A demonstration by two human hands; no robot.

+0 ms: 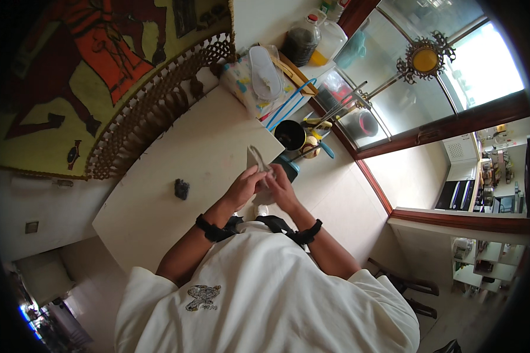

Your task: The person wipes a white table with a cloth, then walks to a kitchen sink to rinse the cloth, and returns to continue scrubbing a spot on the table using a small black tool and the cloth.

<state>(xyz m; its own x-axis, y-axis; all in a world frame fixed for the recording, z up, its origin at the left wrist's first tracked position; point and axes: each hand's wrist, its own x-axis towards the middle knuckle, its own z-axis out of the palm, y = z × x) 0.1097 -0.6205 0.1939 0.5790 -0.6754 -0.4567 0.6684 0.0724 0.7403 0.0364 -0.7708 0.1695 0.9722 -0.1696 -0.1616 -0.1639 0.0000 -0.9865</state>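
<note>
My left hand (243, 185) and my right hand (282, 187) are close together in front of my body, beside the edge of a pale table. Between them they grip a thin, greyish-beige piece of folded material (253, 154), perhaps cloth. Its upper end sticks up past my fingers, which hide its middle. A lower part hangs beneath my hands. On the pale tabletop (159, 229), left of my hands, lies a small dark crumpled bundle (182, 189); its material is unclear.
A patterned pack (238, 84) with a white sole-shaped item (265, 73) in clear plastic sits at the table's far end. Beyond it stand a jug of dark liquid (301, 42) and glass sliding doors (397, 106). A black bin (290, 135) and a ball (310, 147) are on the floor.
</note>
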